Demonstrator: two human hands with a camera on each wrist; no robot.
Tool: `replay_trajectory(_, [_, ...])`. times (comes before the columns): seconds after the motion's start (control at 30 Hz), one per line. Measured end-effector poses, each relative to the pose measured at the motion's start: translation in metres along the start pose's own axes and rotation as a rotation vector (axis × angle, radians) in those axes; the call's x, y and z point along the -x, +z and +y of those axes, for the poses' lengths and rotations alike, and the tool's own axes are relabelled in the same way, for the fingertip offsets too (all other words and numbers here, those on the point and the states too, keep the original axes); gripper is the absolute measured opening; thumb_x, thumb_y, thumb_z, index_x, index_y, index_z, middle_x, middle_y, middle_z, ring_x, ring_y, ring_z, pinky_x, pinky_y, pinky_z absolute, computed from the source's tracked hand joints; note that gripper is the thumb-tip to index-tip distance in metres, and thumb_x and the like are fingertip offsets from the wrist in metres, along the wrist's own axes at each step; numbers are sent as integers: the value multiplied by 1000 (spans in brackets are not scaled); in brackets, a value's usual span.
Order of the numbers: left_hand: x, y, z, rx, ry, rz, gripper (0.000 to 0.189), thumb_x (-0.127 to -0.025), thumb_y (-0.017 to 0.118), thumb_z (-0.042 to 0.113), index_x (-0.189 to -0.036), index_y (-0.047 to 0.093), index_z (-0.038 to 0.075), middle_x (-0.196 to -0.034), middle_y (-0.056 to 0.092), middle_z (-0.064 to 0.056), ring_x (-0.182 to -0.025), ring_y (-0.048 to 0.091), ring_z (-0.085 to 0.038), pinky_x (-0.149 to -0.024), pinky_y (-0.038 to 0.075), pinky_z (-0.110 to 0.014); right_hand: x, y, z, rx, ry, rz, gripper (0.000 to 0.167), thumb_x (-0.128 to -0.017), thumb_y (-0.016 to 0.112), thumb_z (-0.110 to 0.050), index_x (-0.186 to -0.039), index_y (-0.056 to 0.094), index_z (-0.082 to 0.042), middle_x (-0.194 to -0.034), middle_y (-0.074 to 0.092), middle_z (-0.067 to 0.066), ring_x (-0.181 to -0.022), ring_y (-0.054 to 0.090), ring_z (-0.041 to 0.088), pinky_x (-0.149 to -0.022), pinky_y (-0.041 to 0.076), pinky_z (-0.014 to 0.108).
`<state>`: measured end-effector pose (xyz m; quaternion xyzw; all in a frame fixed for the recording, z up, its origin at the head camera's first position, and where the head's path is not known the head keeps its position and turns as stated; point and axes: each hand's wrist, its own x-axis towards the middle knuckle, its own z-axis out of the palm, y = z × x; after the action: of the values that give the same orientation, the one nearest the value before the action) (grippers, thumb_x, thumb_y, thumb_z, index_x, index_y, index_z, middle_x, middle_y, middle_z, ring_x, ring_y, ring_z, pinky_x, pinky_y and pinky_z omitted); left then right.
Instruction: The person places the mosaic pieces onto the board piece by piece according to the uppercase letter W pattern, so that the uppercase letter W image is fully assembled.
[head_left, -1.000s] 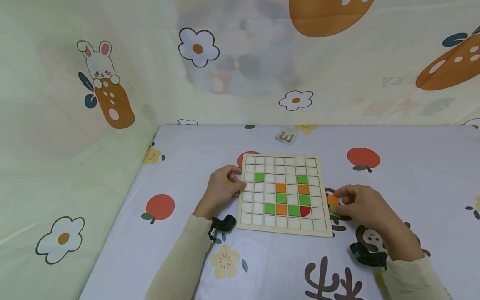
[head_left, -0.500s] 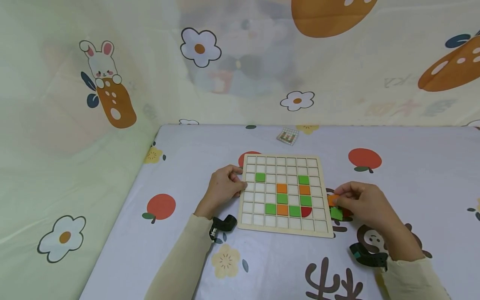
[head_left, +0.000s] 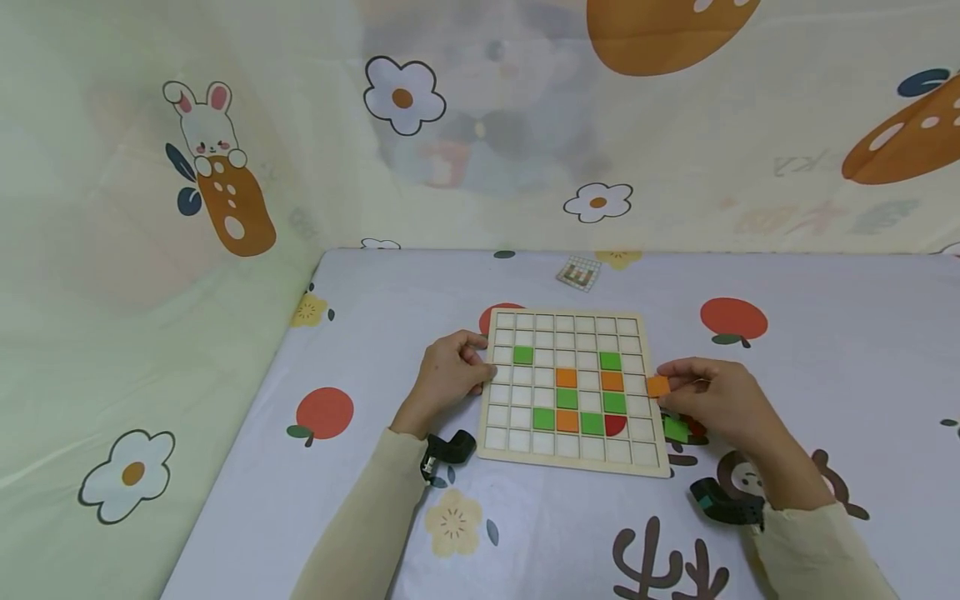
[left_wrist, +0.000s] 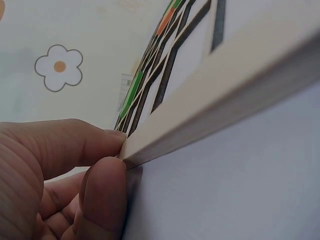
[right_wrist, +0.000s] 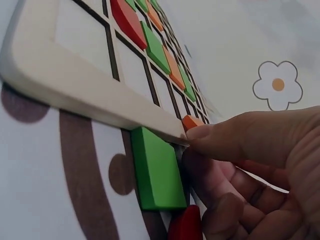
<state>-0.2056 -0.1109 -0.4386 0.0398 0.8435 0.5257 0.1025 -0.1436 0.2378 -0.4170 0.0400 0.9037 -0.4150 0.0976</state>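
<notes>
A wooden grid board [head_left: 573, 467] lies flat on the table, with green and orange square tiles and a red rounded tile [head_left: 616, 425] set in some of its cells. At its left edge my left hand [head_left: 447, 371] grips the frame between thumb and finger, seen close up in the left wrist view. My right hand [head_left: 716, 392] pinches an orange square tile [head_left: 657, 387] over the board's right edge. Below that hand, beside the board, lie a loose green tile [right_wrist: 157, 170] and a red tile [right_wrist: 189, 225], partly hidden by the fingers in the head view.
A small card with a printed grid pattern [head_left: 579, 272] lies behind the board. The tablecloth [head_left: 375, 308] carries fruit, flower and animal prints. A printed curtain [head_left: 480, 167] hangs along the back and left side.
My right hand has lifted the orange tile from beside the board and moved it left to the board's right edge. My left hand keeps its place on the frame.
</notes>
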Motion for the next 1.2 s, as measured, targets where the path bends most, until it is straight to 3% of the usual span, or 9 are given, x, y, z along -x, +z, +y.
replay_trajectory(0.3, [0,1,0,0,2,-1,33,-84,76,7,-114,64,6,-76,63,-7,-53,61,-16,-51,50,-24,-3,4,-6,97,-44,7,40,-84,79,-18,-118,67,0,-93,67,9,-82,58,25,-59,51,25])
replay_trajectory(0.63, [-1,0,-3,-10,11,4,34,-84,76,8,-116,64,7,-77,63,-6,-54,62,-18,-52,49,-25,-15,25,-34,35,-123,-10,34,-82,80,-18,-110,70,0,-84,65,6,-78,58,22,-62,49,24])
replay_trajectory(1.2, [-2,0,-2,1,-19,-6,34,-84,77,8,-116,64,8,-78,64,-7,-55,62,-17,-53,52,-25,-37,70,-79,26,-170,-115,21,-80,77,-14,-100,73,-8,-83,65,2,-77,57,19,-68,49,31])
